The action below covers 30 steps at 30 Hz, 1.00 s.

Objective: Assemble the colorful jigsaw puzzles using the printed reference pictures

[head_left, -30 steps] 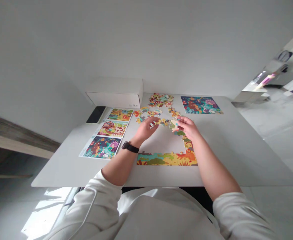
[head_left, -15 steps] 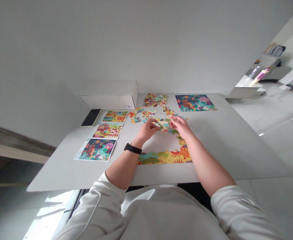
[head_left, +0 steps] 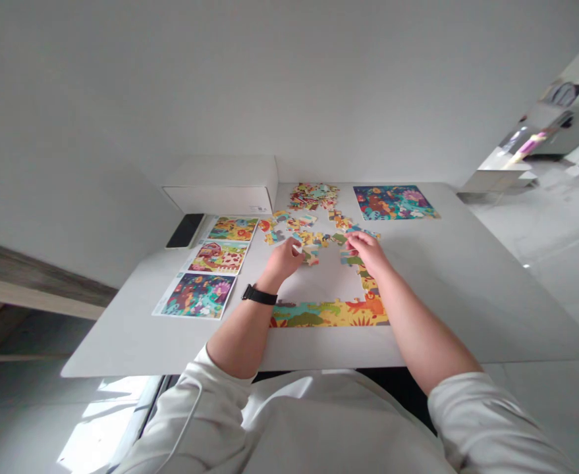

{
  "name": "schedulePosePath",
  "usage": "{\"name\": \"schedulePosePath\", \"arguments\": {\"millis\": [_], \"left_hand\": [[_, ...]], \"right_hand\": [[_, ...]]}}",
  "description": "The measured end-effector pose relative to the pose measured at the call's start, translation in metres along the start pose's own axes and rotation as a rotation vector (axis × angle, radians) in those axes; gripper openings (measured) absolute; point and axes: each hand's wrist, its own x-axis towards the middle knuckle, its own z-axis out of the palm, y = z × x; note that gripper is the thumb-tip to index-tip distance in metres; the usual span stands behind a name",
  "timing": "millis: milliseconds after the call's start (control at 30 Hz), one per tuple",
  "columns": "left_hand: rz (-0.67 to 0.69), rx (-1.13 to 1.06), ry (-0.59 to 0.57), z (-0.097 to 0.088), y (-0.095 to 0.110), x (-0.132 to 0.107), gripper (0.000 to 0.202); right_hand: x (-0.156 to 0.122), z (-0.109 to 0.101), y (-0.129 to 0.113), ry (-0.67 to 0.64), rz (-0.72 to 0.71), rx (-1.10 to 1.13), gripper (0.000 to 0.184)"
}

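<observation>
My left hand [head_left: 285,259], with a black watch on its wrist, is closed with fingertips pinched on a small pale puzzle piece [head_left: 297,250]. Just beside its fingers lie several colourful puzzle pieces [head_left: 311,256]. My right hand [head_left: 369,253] has thumb and fingers drawn together over the upper right part of the puzzle border; whatever they hold is hidden. Below both hands, a joined puzzle border [head_left: 319,313] in yellow, green and orange runs along the bottom and up the right side. Loose animal pieces [head_left: 305,237] are spread just beyond my hands.
A heap of puzzle pieces [head_left: 313,195] lies near the wall. Behind on the left stands a white box [head_left: 220,197], with a phone [head_left: 185,230] before it. A sheet with three pictures [head_left: 199,295] lies left; a dark colourful picture [head_left: 392,202] lies back right.
My hands have moved slightly apart. Bare tabletop now shows between them where colourful pieces were seen before. The whole view has shifted a little.
</observation>
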Motion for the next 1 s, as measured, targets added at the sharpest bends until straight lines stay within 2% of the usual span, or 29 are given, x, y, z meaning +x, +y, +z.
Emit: {"name": "schedulePosePath", "arguments": {"millis": [233, 300, 433, 533, 833, 1000], "left_hand": [[0.018, 0.226, 0.009, -0.006, 0.004, -0.005, 0.036], [0.097, 0.248, 0.023, -0.006, 0.004, -0.006, 0.032], [0.343, 0.231, -0.007, -0.003, 0.003, -0.006, 0.023], [0.429, 0.246, -0.055, 0.002, 0.000, -0.006, 0.021], [0.472, 0.305, -0.067, 0.008, -0.004, -0.003, 0.020], [0.430, 0.288, -0.037, 0.007, -0.002, -0.004, 0.021]], "right_hand": [[0.000, -0.001, 0.003, 0.026, -0.035, -0.060, 0.049], [0.001, -0.001, 0.004, 0.031, -0.042, -0.082, 0.049], [0.002, -0.001, 0.005, 0.033, -0.041, -0.122, 0.051], [0.002, 0.000, 0.005, 0.032, -0.040, -0.120, 0.052], [0.003, 0.000, 0.005, 0.066, -0.077, -0.121, 0.050], [0.004, -0.008, -0.001, 0.159, -0.116, -0.088, 0.047]]}}
